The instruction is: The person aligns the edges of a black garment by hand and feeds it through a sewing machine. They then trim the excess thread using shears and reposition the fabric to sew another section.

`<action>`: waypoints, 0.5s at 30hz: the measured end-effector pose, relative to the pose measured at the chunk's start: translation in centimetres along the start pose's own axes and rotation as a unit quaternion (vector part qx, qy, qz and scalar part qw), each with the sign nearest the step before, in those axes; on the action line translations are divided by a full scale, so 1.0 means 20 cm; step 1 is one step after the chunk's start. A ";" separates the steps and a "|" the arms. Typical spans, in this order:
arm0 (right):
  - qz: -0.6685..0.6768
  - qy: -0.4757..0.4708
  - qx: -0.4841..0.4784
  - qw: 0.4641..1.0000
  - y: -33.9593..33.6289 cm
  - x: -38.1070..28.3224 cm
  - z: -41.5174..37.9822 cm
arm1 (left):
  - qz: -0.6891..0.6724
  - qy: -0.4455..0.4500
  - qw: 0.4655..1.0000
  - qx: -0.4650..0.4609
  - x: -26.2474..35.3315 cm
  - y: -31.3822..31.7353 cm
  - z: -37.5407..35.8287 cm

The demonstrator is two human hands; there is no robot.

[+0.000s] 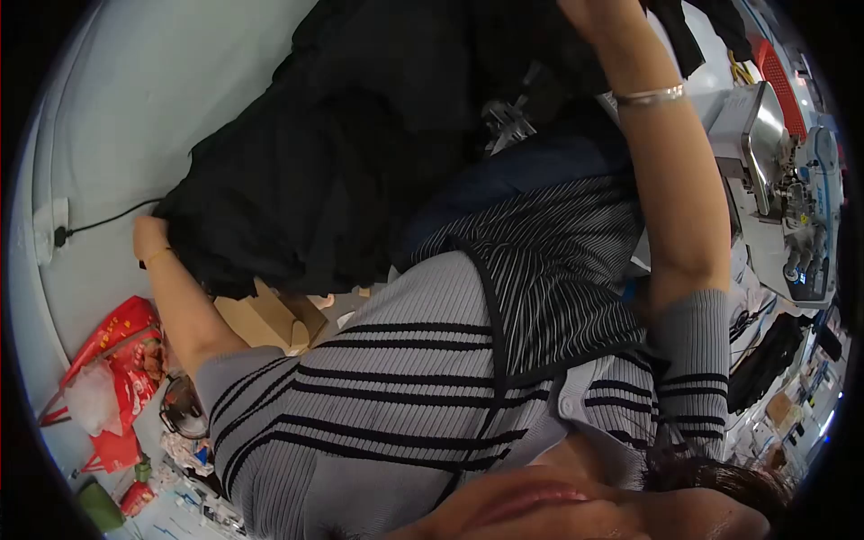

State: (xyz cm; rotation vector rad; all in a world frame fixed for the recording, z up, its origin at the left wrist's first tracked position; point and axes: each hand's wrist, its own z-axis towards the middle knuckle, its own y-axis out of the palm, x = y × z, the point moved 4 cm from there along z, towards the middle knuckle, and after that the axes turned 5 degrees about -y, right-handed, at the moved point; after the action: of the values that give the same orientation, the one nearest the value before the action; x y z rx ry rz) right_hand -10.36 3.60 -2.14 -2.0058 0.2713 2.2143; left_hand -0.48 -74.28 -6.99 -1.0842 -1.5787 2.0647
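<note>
A large black cloth (297,180) hangs in folds across the upper left and upper middle. My left hand (149,238) is at its left edge, closed around the fabric, with the fingertips hidden by it. My right arm, with a bracelet (650,95) on the wrist, reaches to the top edge of the view. Only the base of my right hand (598,16) shows beside the dark fabric; its fingers are cut off. A metal machine part (508,121) shows between the cloth and my lap.
A white sewing machine (801,207) stands at the right, near a red plastic basket (779,85). An open cardboard box (270,319) is below the cloth. Red bags (126,360) lie at the left, and a black cable (112,219) runs from the wall to the cloth.
</note>
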 end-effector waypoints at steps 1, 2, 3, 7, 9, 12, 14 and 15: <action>-0.025 -0.012 -0.032 0.999 0.01 -0.02 -0.04 | 0.061 -0.006 0.997 -0.053 -0.04 0.17 0.08; -0.059 -0.027 -0.057 0.996 0.01 -0.07 -0.08 | 0.074 -0.002 0.995 -0.065 -0.04 0.26 0.08; -0.097 -0.047 -0.074 0.991 0.00 -0.14 -0.15 | 0.059 -0.003 0.995 -0.078 0.04 0.19 -0.03; -0.195 -0.124 0.057 0.971 -0.51 0.01 0.03 | -0.082 0.084 0.993 -0.004 0.71 -0.49 -0.52; -0.214 -0.201 0.192 0.937 -0.80 0.14 0.12 | -0.271 0.151 0.951 0.005 1.06 -0.82 -0.66; -0.260 -0.191 0.276 0.905 -0.96 0.17 0.11 | -0.464 0.364 0.806 0.054 1.58 -1.23 -0.95; -0.173 -0.136 0.305 0.927 -1.02 0.21 0.09 | -0.489 0.482 0.725 0.051 1.91 -1.42 -1.13; -0.192 -0.116 0.284 0.932 -0.97 0.17 0.07 | -0.487 0.533 0.690 0.045 2.08 -1.52 -1.25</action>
State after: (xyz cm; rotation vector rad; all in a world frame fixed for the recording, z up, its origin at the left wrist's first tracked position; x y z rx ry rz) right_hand -7.65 22.84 -6.21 -1.3455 0.3960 1.8270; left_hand -15.37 -19.98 3.29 -0.8028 -0.9691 0.5254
